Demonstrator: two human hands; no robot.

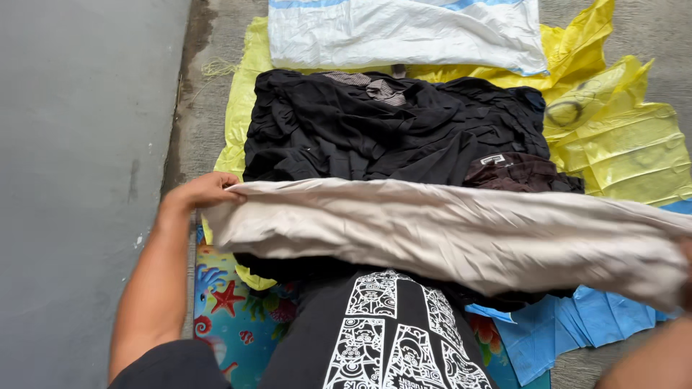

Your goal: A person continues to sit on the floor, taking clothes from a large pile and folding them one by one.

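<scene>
A beige garment (pixel 447 234) is stretched out sideways across the middle of the view. My left hand (pixel 205 189) grips its left end, fingers closed on the cloth. My right hand (pixel 685 252) is at the right frame edge, mostly hidden behind the garment's right end, which it seems to hold. Just beyond the beige cloth lies a pile of black clothes (pixel 375 130) with a dark brown garment (pixel 515 173) at its right. A black garment with a white print (pixel 389 331) lies below the beige one, close to me.
The clothes rest on yellow plastic sheets (pixel 620 137). A white woven sack (pixel 404 32) lies at the far end. A colourful sea-creature mat (pixel 231 310) and a blue plastic sheet (pixel 562 328) are near me. Grey concrete floor (pixel 79 144) runs along the left.
</scene>
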